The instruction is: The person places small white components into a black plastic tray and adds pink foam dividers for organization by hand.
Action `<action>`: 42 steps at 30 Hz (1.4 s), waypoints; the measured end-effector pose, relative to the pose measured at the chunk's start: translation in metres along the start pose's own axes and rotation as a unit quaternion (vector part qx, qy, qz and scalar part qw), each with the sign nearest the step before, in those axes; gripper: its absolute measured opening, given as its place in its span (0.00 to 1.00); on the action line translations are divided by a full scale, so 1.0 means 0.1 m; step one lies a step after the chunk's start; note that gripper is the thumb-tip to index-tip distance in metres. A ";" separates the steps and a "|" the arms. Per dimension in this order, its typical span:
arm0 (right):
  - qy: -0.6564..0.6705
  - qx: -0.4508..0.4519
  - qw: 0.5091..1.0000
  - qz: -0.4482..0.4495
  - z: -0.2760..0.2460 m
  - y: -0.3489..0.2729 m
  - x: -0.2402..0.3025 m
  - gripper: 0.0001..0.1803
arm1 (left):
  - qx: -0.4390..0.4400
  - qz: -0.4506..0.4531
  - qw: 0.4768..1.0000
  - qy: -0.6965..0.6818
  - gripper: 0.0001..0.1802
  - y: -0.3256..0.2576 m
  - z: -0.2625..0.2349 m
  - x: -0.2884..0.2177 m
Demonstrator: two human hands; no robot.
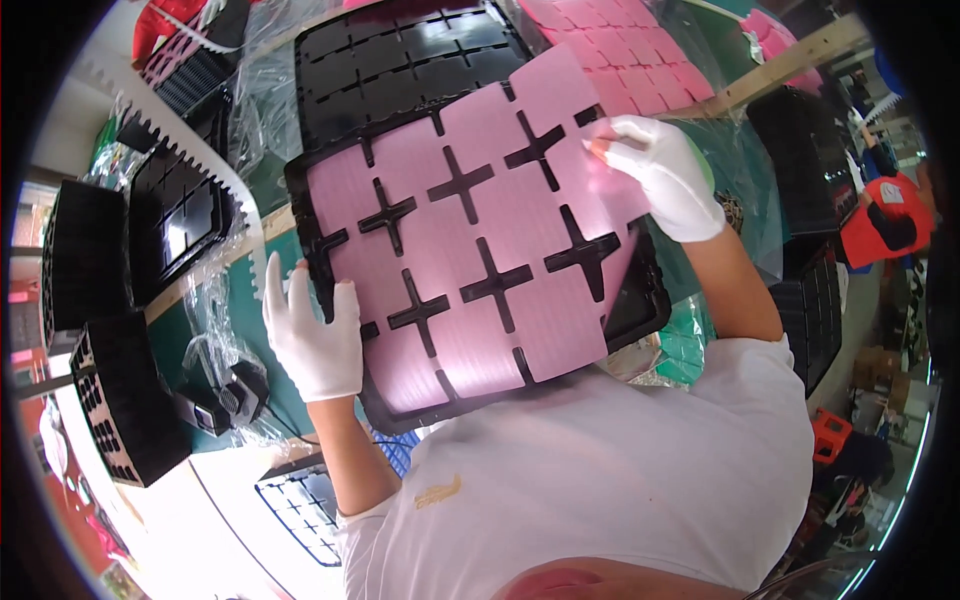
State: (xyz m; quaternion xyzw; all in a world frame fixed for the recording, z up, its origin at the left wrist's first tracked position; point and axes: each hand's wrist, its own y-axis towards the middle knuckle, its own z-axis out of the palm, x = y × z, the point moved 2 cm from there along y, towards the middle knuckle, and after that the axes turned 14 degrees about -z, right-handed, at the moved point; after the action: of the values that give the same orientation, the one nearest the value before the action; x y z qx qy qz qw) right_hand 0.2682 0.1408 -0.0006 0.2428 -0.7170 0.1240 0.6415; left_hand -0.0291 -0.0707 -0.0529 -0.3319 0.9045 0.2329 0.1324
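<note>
A black plastic tray (pixel 640 290) lies tilted before me, its near edge close to my shirt. Over it is a thin pink foam sheet (pixel 440 260) with cross-shaped cutouts, through which black dividers show. The sheet's right side is lifted and sits askew of the tray, baring the lower right corner. My right hand (pixel 668 178), in a white glove with fingertips bare, pinches the sheet at its right edge. My left hand (pixel 318 335), gloved too, holds the tray's left rim between thumb and fingers.
Behind stands another black tray (pixel 400 60), beside pink foam sheets (pixel 625 55). A white toothed strip (pixel 185 135) crosses the left side. Black trays (pixel 85 255) stand farther left, near clear plastic film (pixel 215 340) on the green table. A person in a red cap (pixel 888 215) is at right.
</note>
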 end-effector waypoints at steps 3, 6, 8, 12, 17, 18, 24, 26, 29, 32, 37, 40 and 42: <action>-0.148 -0.019 0.987 -0.054 0.01 -0.19 0.03 0.09 | -0.005 -0.011 1.000 -0.028 0.22 -0.01 0.05 0.01; -0.112 -0.027 0.988 -0.103 -0.01 -0.29 -0.07 0.10 | -0.011 -0.033 0.999 -0.041 0.18 -0.03 0.06 -0.01; -0.102 -0.042 0.990 -0.091 -0.07 -0.32 -0.17 0.10 | -0.009 -0.019 0.998 -0.054 0.17 -0.06 0.04 -0.03; -0.085 -0.081 0.989 -0.092 -0.10 -0.38 -0.38 0.10 | -0.013 -0.028 0.999 0.011 0.18 -0.16 -0.05 -0.13; -0.110 -0.098 0.984 -0.101 -0.13 -0.38 -0.51 0.12 | -0.008 -0.041 0.995 0.092 0.19 -0.16 -0.07 -0.28; -0.104 -0.095 0.985 -0.101 -0.13 -0.38 -0.51 0.12 | -0.003 -0.044 0.995 0.094 0.20 -0.16 -0.07 -0.30; -0.079 -0.123 0.987 -0.072 -0.16 -0.43 -0.64 0.13 | 0.061 -0.103 0.991 0.064 0.23 -0.18 0.01 -0.33; -0.063 -0.119 0.986 -0.095 -0.14 -0.43 -0.62 0.12 | 0.052 -0.089 0.994 0.044 0.25 -0.16 0.03 -0.27; -0.075 -0.113 0.988 -0.074 -0.12 -0.42 -0.61 0.10 | 0.119 -0.137 0.982 -0.055 0.21 -0.07 0.06 -0.21; -0.066 -0.121 0.987 -0.087 -0.13 -0.42 -0.70 0.05 | 0.182 -0.178 0.949 -0.185 0.18 -0.03 0.12 -0.05; -0.291 -0.129 0.939 -0.127 -0.19 -0.37 -0.74 0.07 | 0.164 -0.166 0.947 -0.221 0.12 0.06 0.18 0.12; -0.394 -0.103 0.896 -0.175 -0.18 -0.36 -0.77 0.11 | 0.113 -0.131 0.972 -0.162 0.10 0.05 0.23 0.10; -0.393 -0.101 0.898 -0.170 -0.19 -0.33 -0.76 0.11 | 0.054 -0.101 0.982 -0.151 0.08 0.08 0.21 0.07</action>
State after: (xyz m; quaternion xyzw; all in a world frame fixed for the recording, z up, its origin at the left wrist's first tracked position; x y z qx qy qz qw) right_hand 0.3058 0.1368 -0.0767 0.3237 -0.8673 -0.1654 0.3402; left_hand -0.0373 -0.0585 -0.0707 -0.3747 0.8474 0.2165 0.3077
